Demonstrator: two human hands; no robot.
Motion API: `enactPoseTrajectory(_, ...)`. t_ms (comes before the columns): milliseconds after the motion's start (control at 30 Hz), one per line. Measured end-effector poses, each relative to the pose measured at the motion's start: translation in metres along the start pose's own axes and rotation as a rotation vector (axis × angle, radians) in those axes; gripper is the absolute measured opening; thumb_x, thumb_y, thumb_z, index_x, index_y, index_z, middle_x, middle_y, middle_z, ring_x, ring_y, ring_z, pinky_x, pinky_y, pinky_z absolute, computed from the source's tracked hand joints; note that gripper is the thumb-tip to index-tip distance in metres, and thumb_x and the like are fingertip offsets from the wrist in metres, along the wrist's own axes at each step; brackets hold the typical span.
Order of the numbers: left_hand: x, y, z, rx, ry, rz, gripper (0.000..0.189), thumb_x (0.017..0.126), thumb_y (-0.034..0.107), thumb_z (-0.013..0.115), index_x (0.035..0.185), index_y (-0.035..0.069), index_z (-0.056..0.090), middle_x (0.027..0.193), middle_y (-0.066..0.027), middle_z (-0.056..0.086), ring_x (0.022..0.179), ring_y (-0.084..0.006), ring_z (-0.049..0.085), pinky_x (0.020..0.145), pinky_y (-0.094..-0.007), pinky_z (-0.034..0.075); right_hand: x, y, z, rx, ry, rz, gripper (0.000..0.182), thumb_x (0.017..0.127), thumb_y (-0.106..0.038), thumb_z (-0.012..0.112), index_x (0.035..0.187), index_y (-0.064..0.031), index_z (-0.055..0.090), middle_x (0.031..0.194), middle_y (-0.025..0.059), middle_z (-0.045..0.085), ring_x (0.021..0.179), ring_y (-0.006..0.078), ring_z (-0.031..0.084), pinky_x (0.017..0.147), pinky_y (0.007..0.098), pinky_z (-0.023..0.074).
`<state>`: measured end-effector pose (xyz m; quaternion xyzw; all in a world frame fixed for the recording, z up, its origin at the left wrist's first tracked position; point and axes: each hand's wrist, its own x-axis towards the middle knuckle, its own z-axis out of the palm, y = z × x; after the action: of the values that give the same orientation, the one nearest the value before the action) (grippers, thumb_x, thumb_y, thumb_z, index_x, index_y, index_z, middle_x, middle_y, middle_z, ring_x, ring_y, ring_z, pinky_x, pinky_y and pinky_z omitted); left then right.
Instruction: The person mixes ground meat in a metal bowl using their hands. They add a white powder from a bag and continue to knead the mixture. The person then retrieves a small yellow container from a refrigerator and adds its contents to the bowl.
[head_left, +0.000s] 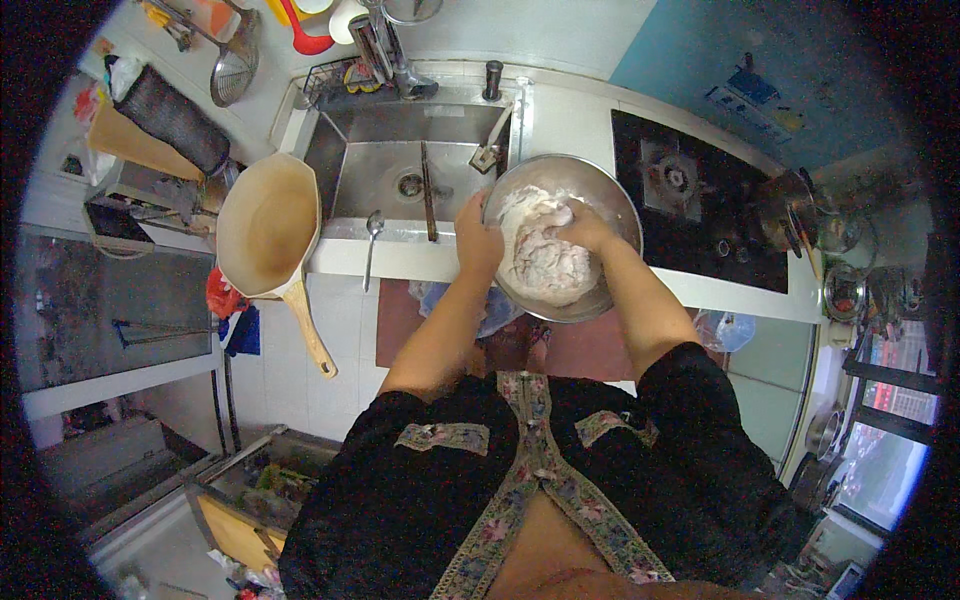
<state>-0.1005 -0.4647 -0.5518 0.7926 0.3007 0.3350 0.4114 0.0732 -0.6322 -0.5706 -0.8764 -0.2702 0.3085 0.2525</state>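
A stainless steel mixing bowl (615, 292) stands on the counter between the sink and the cooktop, reaching past the counter's front edge. Inside it lies a rough, pale mass of dough (551, 266), with loose white flour (517, 206) along the left and upper side. My left hand (480, 234) grips the bowl's left rim, its thumb partly hidden. Down inside the bowl, my right hand (585, 226) has its fingers in the floury upper part of the dough; flour coats the fingertips and partly hides them.
Left of the bowl is a steel sink (375, 165) with chopsticks (428, 191) across it. A metal spoon (373, 247) lies at the counter edge. A pale frying pan (266, 225) sits farther left, its wooden handle (309, 330) jutting out. On the right is a black gas cooktop (705, 202).
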Motion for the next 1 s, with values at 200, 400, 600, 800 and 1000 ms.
enactPoseTrajectory(200, -0.005, -0.018, 0.006, -0.36, -0.048, -0.362, 0.054, 0.073, -0.01, 0.052, 0.125, -0.003, 0.063, 0.117, -0.0229, 0.065, 0.113, -0.0344, 0.061, 0.102, -0.0392, 0.045, -0.093, -0.066, -0.019, -0.475, 0.02, -0.477, 0.066, 0.064, -0.024, 0.084, 0.122, -0.0068, 0.059, 0.111, 0.0192, 0.057, 0.111, 0.0388, 0.054, 0.094, 0.0459, 0.0482)
enactPoseTrajectory(400, -0.011, -0.015, 0.009, -0.305, -0.057, -0.356, 0.053, 0.075, -0.005, 0.052, 0.125, 0.002, 0.064, 0.117, -0.0215, 0.065, 0.114, -0.0344, 0.06, 0.102, -0.0397, 0.045, -0.1, -0.064, 0.043, -0.956, 0.002, -0.498, 0.035, 0.084, -0.021, 0.063, 0.118, -0.0119, 0.061, 0.108, 0.0146, 0.056, 0.105, 0.0322, 0.057, 0.081, 0.0442, 0.0542)
enactPoseTrajectory(600, -0.002, 0.001, -0.006, -0.064, -0.15, -0.314, 0.051, 0.075, -0.001, 0.054, 0.125, 0.005, 0.065, 0.12, -0.0202, 0.065, 0.114, -0.0365, 0.059, 0.103, -0.0422, 0.043, -0.058, -0.063, 0.059, -0.89, 0.0, -0.314, 0.055, 0.068, -0.019, 0.076, 0.12, -0.0095, 0.058, 0.11, 0.0196, 0.057, 0.106, 0.0373, 0.057, 0.088, 0.0438, 0.0529)
enactPoseTrajectory(800, -0.001, -0.017, 0.003, -0.123, -0.081, -0.233, 0.051, 0.074, -0.001, 0.054, 0.124, 0.007, 0.066, 0.116, -0.0205, 0.066, 0.112, -0.0369, 0.059, 0.103, -0.0427, 0.044, -0.021, -0.062, 0.004, -0.482, -0.287, -0.289, 0.062, 0.07, -0.027, 0.08, 0.124, -0.0044, 0.058, 0.119, 0.0212, 0.06, 0.113, 0.0369, 0.058, 0.097, 0.0437, 0.0481)
enactPoseTrajectory(1000, 0.005, -0.003, 0.001, -0.095, -0.177, -0.197, 0.05, 0.073, 0.0, 0.053, 0.12, 0.007, 0.067, 0.113, -0.0218, 0.066, 0.111, -0.0378, 0.06, 0.1, -0.0436, 0.045, 0.019, -0.004, -0.004, -0.1, -0.17, -0.115, 0.076, 0.073, -0.046, 0.082, 0.133, -0.0056, 0.057, 0.131, 0.0239, 0.059, 0.12, 0.038, 0.057, 0.103, 0.0415, 0.0456)
